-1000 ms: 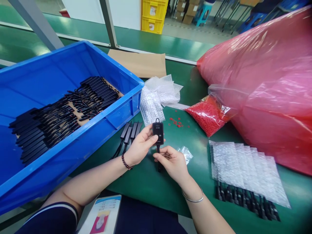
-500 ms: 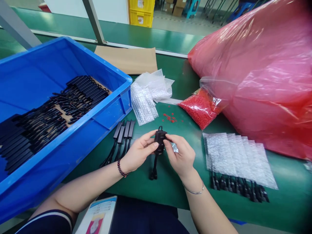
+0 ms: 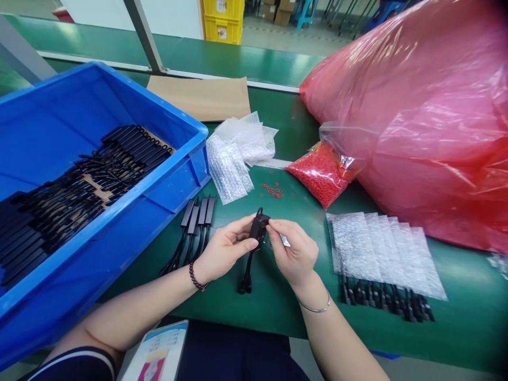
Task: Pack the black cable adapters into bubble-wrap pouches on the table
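Observation:
A black cable device [image 3: 257, 228] is held upright near the table's front middle, its cable ends hanging below. My left hand [image 3: 230, 243] grips its left side between thumb and fingers. The pinched thumb and forefinger of my right hand [image 3: 291, 246] are at its upper right edge; whatever may be between those fingertips is too small to tell. Several similar black devices [image 3: 191, 219] lie left of my left hand. Small red rings [image 3: 273, 191] are scattered beyond the held device, beside a clear bag of red rings [image 3: 323, 174].
A blue bin [image 3: 159, 185] with rows of black devices fills the left. Bubble bags [image 3: 232, 164] lie behind the hands. At right are bubble-wrapped devices [image 3: 381, 254] and a large pink bag [image 3: 416, 127]. Brown cardboard [image 3: 202, 98] lies at the back.
The held device has turned and tilted, so its printed face no longer shows squarely. My right fingertips have shifted slightly along its edge. The whole view has moved a little.

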`<control>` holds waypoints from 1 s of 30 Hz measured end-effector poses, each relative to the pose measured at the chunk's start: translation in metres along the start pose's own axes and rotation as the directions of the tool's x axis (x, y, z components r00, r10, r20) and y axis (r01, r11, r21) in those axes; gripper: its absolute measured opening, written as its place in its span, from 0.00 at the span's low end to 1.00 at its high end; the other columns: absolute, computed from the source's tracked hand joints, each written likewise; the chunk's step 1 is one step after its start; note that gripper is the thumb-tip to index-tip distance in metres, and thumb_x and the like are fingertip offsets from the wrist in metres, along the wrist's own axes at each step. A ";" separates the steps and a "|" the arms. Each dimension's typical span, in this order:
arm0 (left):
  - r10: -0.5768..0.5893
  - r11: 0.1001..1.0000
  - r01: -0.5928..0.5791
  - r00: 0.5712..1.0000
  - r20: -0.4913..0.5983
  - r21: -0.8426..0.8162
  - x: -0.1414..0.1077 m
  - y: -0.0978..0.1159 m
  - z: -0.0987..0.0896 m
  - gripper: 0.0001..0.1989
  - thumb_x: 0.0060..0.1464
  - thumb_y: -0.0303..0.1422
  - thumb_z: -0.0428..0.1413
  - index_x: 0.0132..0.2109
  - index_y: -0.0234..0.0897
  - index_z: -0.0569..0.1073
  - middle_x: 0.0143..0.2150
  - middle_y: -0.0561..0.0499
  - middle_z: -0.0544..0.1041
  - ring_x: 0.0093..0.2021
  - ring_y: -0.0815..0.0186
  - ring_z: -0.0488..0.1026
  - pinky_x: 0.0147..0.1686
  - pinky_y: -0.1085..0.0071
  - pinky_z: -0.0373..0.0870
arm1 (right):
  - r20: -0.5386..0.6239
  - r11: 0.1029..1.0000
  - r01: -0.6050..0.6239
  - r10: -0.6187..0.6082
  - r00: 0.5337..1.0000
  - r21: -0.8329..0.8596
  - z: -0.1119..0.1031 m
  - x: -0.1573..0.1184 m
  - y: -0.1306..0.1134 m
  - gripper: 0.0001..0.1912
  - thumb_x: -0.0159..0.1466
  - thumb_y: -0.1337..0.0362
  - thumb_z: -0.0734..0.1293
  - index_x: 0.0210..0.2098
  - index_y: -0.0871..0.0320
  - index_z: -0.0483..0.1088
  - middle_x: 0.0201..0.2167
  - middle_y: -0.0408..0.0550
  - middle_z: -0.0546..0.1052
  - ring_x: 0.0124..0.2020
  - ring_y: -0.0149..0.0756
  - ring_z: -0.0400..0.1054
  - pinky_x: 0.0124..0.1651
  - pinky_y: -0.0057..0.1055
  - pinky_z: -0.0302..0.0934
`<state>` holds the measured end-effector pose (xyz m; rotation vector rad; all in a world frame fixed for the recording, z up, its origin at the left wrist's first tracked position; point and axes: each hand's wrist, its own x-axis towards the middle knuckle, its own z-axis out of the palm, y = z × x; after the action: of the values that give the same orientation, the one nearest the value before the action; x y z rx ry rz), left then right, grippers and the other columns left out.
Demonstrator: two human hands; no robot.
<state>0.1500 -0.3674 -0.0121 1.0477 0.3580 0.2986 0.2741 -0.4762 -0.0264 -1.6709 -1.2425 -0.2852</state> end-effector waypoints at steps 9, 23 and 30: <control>0.052 0.993 -0.049 0.998 -0.026 0.107 -0.001 -0.003 -0.004 0.24 0.47 0.27 0.61 0.52 0.44 0.71 0.55 0.47 0.71 0.53 0.60 0.68 0.52 0.61 0.67 | 0.014 0.986 -0.108 0.107 0.994 0.126 -0.005 0.001 -0.006 0.10 0.58 0.72 0.67 0.38 0.53 0.72 0.34 0.47 0.77 0.35 0.36 0.73 0.37 0.36 0.71; 0.077 0.985 -0.071 0.997 -0.027 0.157 0.001 -0.003 -0.003 0.28 0.46 0.29 0.62 0.55 0.43 0.66 0.50 0.46 0.71 0.50 0.62 0.68 0.44 0.68 0.72 | 0.113 0.862 -0.351 0.333 0.936 0.367 0.001 -0.003 -0.009 0.19 0.57 0.69 0.69 0.47 0.54 0.65 0.39 0.49 0.75 0.39 0.35 0.72 0.41 0.35 0.70; 0.258 0.756 -0.211 0.966 0.014 0.620 -0.004 -0.006 -0.002 0.34 0.43 0.26 0.63 0.58 0.46 0.63 0.49 0.47 0.63 0.48 0.63 0.66 0.42 0.68 0.72 | 0.425 0.523 -0.646 0.488 0.762 0.556 0.008 -0.001 0.001 0.19 0.63 0.58 0.62 0.52 0.56 0.60 0.50 0.55 0.71 0.50 0.39 0.68 0.49 0.39 0.66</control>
<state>0.1454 -0.3699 -0.0175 1.7473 0.4007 0.4636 0.2715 -0.4701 -0.0320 -1.3519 -0.7119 0.7265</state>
